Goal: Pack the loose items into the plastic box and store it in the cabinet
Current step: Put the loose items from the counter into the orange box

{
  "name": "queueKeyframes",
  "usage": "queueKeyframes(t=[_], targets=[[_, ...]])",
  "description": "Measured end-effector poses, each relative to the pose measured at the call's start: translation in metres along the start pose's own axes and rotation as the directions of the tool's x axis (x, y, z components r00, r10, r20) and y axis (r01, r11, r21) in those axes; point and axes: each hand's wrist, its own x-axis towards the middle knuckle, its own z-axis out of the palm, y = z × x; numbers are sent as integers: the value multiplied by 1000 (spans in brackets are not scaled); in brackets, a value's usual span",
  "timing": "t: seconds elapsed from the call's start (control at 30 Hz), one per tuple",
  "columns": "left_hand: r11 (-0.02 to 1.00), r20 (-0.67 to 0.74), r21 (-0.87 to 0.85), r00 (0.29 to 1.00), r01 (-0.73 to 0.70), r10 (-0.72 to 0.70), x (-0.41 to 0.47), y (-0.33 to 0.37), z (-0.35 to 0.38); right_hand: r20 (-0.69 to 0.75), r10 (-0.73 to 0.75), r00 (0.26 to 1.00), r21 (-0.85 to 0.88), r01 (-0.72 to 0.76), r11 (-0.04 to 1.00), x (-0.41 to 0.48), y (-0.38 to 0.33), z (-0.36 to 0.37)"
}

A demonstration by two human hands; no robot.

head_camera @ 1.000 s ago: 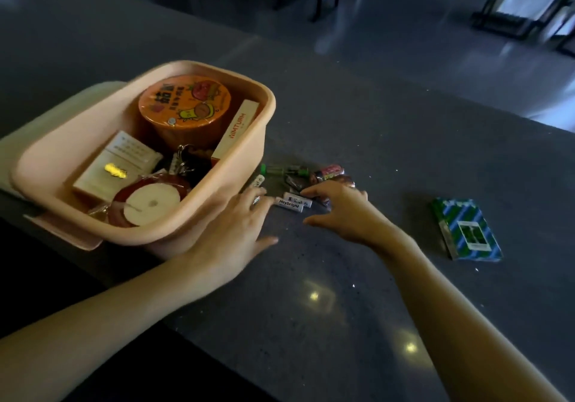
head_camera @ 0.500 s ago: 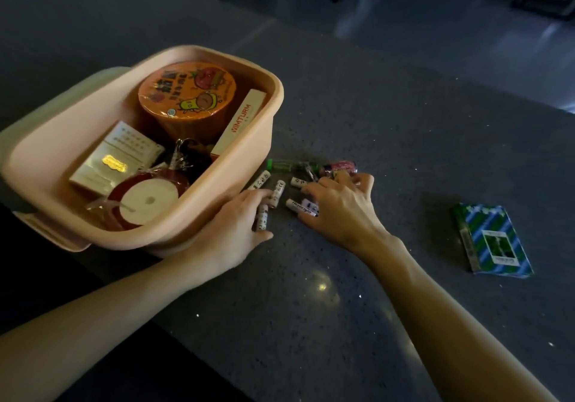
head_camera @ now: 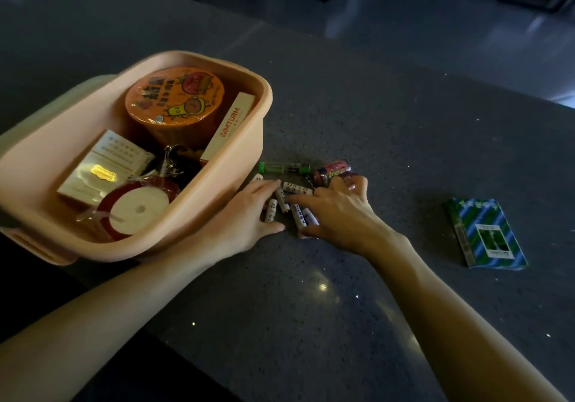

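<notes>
Left grip [head_camera: 249,212] lies released, fingers flat against the batteries [head_camera: 295,188] on the table [head_camera: 311,324] just beside the box [head_camera: 217,198], while right grip [head_camera: 336,212] arches over them, whether grasping any cannot be told.

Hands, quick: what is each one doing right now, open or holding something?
Left hand: open, fingers flat on the white batteries.
Right hand: cupped over the batteries; grip cannot be told.
</notes>
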Motion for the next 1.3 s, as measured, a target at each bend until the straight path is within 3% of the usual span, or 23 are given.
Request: queueKeyframes(t=[0.13,0.27,0.33,0.57,0.7,0.97,1.17,1.3], targets=[[997,26,-70,999,-28,30,5,0,-1,-43,33,999,11,-33,999,-5,2,3],[998,70,-54,997,-36,40,5,0,-1,63,53,997,46,-56,997,-9,8,1],[998,54,-50,998,-39,42,4,1,0,48,55,997,72,-59,996,-10,10,2],[974,-40,-199,994,-107,101,5,4,6,20,91,996,363,-92,927,-12,1,9],[969,-42,-205,990,-140,135,8,3,10,-15,68,998,430,-55,901,-13,1,9],[980,16,-114,986,-165,167,7,2,9,-9,67,998,421,-57,905,-12,1,7],[979,39,108,984,-175,171,-7,8,5,-18,104,994,396,-89,914,-17,1,-10],[966,123,147,973,-212,195,-24,19,-8,-115,141,983,352,-92,931,-18,-7,-44]])
